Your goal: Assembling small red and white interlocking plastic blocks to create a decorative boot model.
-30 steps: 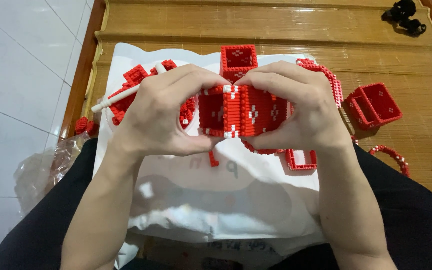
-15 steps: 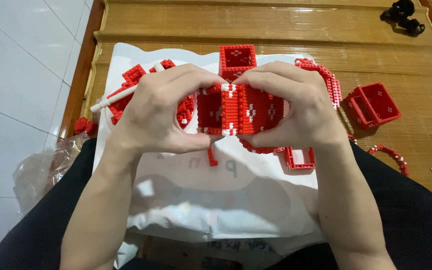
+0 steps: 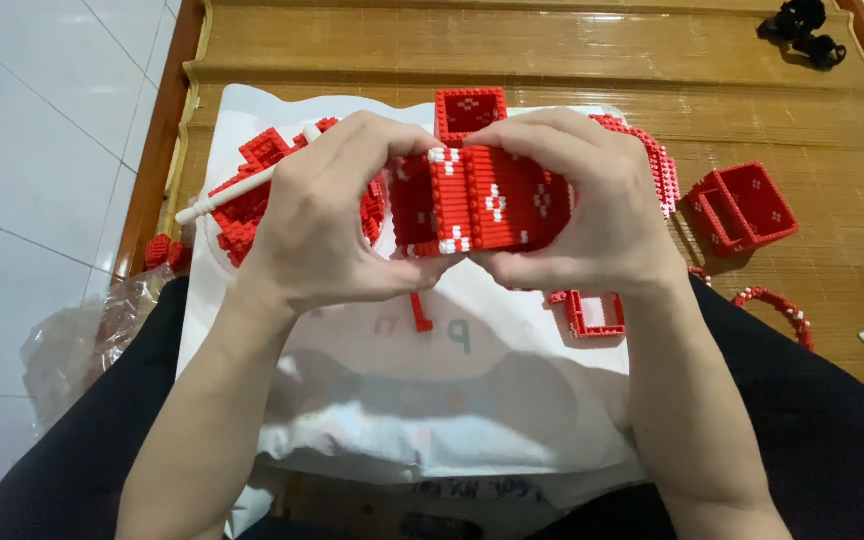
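Both my left hand (image 3: 327, 215) and right hand (image 3: 592, 205) clamp the red-and-white brick block (image 3: 482, 200), fingers curled tight round its ends, above the white bag (image 3: 402, 400). Squeezing too hard could pop bricks off onto the loose red pieces (image 3: 252, 185). Block's back and underside hidden by my fingers.

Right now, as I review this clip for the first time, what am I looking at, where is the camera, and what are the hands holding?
The single view comes from a camera worn on a person's head, looking down at their own bare hands. The left hand and right hand together hold a red block model with white dots. Below lies a white plastic sheet on a wooden mat. Around it: loose red bricks, a white stick, an open red box and a small red frame.
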